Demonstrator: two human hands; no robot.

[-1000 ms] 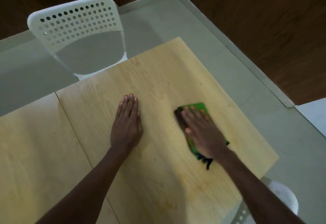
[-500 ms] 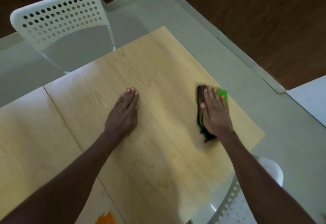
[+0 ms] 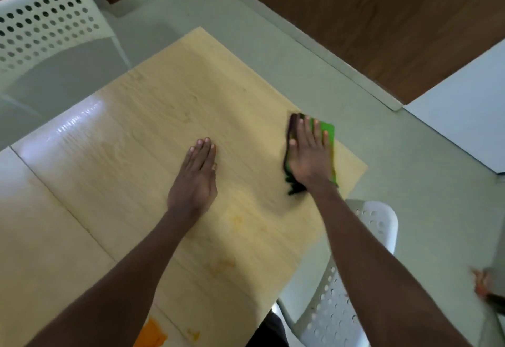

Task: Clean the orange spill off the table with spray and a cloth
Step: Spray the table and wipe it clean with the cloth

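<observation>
Several orange spill [image 3: 237, 222] traces remain on the wooden table [image 3: 153, 117]: faint yellow-orange smears in the near centre, between the two forearms, and a brighter orange patch [image 3: 153, 334] at the near edge, partly cut off by the frame. One green cloth [image 3: 325, 131] with a dark underside lies flat near the far right corner of the table, well apart from those stains. The right hand [image 3: 308, 155] presses on the cloth with palm down and fingers extended and slightly spread, not closed around it; this flat posture likely distributes pressure for wiping. The left hand [image 3: 195, 180] rests palm-down on bare wood left of the cloth, fingers straight and together, holding nothing, probably to brace the body. No spray bottle is visible. Two white perforated chairs stand beside the table, one at far left [image 3: 41, 24], one at near right [image 3: 336, 305]. Judged from the residue, wiping is unfinished, and the near stains require further passes.
</observation>
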